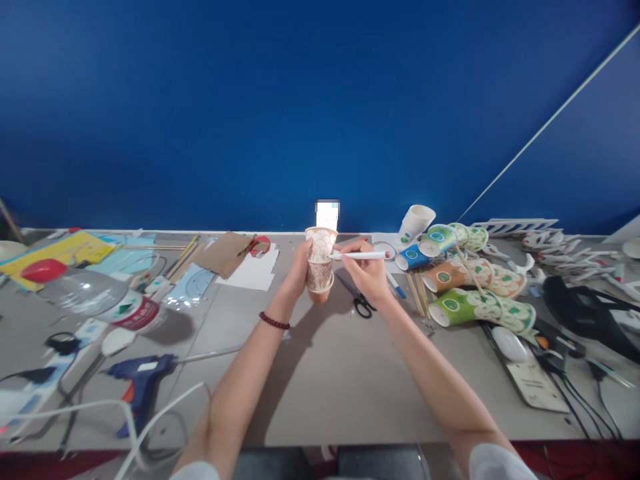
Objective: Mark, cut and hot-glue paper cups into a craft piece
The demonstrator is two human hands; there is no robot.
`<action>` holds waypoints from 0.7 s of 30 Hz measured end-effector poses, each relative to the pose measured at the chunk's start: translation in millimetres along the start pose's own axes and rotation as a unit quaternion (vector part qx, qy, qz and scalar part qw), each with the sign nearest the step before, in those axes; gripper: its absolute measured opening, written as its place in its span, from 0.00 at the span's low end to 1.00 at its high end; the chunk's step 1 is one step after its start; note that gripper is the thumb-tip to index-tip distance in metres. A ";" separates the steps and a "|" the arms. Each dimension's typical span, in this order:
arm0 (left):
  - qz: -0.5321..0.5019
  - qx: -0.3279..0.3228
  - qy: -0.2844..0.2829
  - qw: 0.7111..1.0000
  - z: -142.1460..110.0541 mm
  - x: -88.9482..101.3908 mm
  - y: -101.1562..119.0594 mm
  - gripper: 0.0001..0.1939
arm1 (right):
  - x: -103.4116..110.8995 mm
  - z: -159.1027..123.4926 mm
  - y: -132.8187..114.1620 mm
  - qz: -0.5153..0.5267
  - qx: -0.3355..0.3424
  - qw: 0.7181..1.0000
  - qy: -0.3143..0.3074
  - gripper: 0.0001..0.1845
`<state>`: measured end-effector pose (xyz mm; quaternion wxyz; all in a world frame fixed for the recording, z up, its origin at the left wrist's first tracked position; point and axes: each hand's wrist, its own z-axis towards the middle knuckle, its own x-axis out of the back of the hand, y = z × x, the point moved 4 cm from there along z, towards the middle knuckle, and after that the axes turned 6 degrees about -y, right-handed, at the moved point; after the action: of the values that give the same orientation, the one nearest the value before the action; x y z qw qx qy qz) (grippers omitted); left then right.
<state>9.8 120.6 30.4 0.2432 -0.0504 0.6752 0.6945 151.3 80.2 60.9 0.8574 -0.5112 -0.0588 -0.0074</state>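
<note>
Background: smooth, matte blue wall [300,113] behind a flat grey table [350,393]. The stack of paper cups [321,259], pale with a reddish-brown looping print and rolled rims, stood roughly upright near the far middle of the table, between the hands; whether its base touched the surface could not be told. Left hand [301,267]: curled against the stack's left side, fingers partly hidden. Right hand [367,273]: fingertips pinched a slim white marker [367,255], held nearly level, tip at the cup wall.

Left side: torn-edged brown cardboard [225,255] beside white paper [255,273]; clear plastic bottle [100,297] with red cap; blue glue gun [143,380]. Right side: black-handled scissors [363,307] below the right hand, thin wooden sticks [419,293], tapered printed cups [483,310] in nested rows.

Open room: bare grey surface between the forearms, running to the straight near edge.
</note>
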 end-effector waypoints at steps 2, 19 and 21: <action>0.000 -0.005 -0.001 1.000 0.4 0.5 -0.1 0.25 | -0.3 -0.5 -0.2 -0.003 0.001 1.000 -0.001 0.05; 0.044 0.000 0.033 0.998 4.9 12.1 -7.4 0.25 | 4.0 -0.4 -5.9 -0.054 -0.033 0.998 0.010 0.03; 0.065 -0.008 0.033 0.997 5.9 15.3 -9.6 0.25 | 5.4 -0.5 -6.3 -0.071 -0.049 0.996 0.012 0.03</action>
<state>1.8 130.1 16.0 0.1743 -0.0314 0.6791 0.7124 156.3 77.0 66.8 0.8292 -0.5471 -0.0843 -0.0776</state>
